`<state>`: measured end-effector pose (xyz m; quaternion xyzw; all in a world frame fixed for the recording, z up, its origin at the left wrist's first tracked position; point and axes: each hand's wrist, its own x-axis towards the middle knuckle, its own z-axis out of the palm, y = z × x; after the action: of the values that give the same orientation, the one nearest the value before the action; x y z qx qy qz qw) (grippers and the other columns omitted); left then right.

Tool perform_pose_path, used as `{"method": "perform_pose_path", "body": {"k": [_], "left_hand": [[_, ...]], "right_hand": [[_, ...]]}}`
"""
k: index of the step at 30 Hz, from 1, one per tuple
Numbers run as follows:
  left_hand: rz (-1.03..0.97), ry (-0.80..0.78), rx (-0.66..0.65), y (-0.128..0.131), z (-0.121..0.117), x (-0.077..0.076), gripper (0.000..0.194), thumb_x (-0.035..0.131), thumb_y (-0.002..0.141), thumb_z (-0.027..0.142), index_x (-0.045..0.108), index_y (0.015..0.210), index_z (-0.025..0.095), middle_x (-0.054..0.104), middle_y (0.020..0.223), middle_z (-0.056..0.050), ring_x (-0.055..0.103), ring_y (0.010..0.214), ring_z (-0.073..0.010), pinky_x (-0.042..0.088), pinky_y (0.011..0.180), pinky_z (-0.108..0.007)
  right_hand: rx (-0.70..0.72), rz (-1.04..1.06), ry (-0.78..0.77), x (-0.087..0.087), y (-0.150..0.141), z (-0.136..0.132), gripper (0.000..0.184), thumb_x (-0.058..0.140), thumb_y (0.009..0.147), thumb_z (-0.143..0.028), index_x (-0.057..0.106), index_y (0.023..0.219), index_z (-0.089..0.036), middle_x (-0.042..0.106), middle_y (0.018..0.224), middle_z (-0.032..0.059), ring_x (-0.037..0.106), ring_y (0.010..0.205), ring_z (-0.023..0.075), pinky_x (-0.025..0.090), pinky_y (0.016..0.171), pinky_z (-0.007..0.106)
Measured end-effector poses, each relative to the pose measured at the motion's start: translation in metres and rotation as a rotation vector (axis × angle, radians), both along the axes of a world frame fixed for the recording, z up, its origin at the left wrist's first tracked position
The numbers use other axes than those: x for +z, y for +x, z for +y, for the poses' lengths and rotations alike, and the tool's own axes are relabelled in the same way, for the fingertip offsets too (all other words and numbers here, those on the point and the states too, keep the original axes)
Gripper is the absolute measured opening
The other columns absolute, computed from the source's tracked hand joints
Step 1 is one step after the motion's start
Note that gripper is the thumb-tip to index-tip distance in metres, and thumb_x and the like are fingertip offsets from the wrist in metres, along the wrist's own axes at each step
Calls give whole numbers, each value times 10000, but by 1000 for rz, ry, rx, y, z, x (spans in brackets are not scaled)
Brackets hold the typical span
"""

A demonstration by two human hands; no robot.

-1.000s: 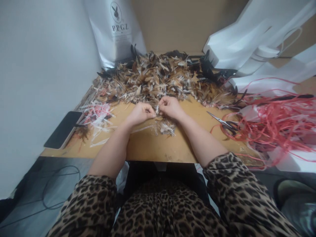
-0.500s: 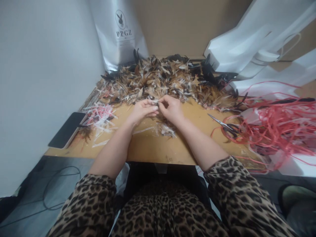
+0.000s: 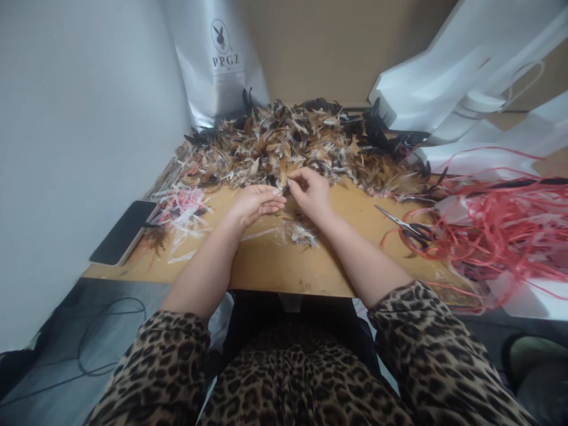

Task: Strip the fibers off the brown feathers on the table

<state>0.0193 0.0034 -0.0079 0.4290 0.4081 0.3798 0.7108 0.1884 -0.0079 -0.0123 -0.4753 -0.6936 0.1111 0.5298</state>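
Observation:
My left hand point(image 3: 261, 200) is closed in a pinch at the front edge of a big pile of brown, white and black feathers point(image 3: 284, 139). Between its thumb and forefinger a small feather point(image 3: 281, 188) seems to be held, its lower end hidden by the fingers. My right hand point(image 3: 309, 190) pinches at the same spot from the other side, fingertips almost touching the left ones. Just below the hands, a small heap of loose feathers point(image 3: 302, 233) lies on the wooden table point(image 3: 275, 269).
A phone point(image 3: 124, 232) lies at the left edge beside pink and white ribbon scraps point(image 3: 184, 204). Scissors point(image 3: 402, 222) rest at the right, by a tangle of red ribbon point(image 3: 519, 231). Behind the pile stand a silver printed bag point(image 3: 222, 77) and white bags point(image 3: 426, 89).
My hands have stayed close together, shifting slightly. The left fingers have turned so the lower ones extend beneath the pinch. The view has shifted a little.

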Motion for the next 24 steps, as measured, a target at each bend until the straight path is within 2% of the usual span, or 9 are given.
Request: {"method": "perform_pose_path", "body": {"k": [3,5,7,9,11,16,20,24], "left_hand": [[-56,-11,26,0,1,-2,155,733,718,180,659,817,86,718,726,-84,683,604,-118,536,550,-167],[-88,2,55,1,2,-3,169,737,716,186,660,835,94,723,754,-80,690,635,-119,541,571,-169],[-100,37,67,1,3,-5,193,744,712,213,664,848,103,726,787,-77,693,663,-117,541,586,-168],[-88,91,66,2,2,-6,221,754,701,252,671,849,109,725,804,-75,690,673,-112,536,591,-166],[-55,151,58,3,1,-7,254,764,685,295,679,841,114,723,815,-74,685,679,-109,532,596,-169],[56,280,87,8,-1,-10,311,795,614,348,685,794,119,702,754,-51,664,673,-107,511,587,-178],[112,391,153,11,0,-12,300,809,574,349,666,721,129,657,629,-13,567,525,-73,442,491,-173],[177,477,186,9,3,-10,280,783,601,369,637,642,133,607,541,2,458,431,-50,354,424,-175]], "right_hand": [[-8,325,-86,1,1,7,200,590,787,-331,598,914,-176,648,859,36,572,703,125,463,693,274],[34,477,-241,4,1,8,239,613,768,-386,601,871,-170,636,781,25,558,655,116,461,641,260],[129,549,-422,8,-1,6,262,652,725,-413,612,791,-162,615,682,8,524,589,101,435,574,238],[231,576,-527,10,-4,3,257,695,669,-393,616,730,-157,600,628,-7,493,550,85,407,540,221],[279,588,-533,12,-6,0,213,701,639,-340,607,691,-157,589,610,-21,477,540,76,395,542,216],[257,541,-450,9,-5,2,88,630,615,-224,580,653,-163,554,594,-41,448,544,74,375,562,220],[250,444,-423,11,-3,2,72,607,621,-222,574,642,-161,567,624,-30,459,573,81,377,581,225],[256,405,-450,14,-6,-1,127,624,636,-267,587,692,-159,584,648,-18,479,583,90,393,582,232]]}}
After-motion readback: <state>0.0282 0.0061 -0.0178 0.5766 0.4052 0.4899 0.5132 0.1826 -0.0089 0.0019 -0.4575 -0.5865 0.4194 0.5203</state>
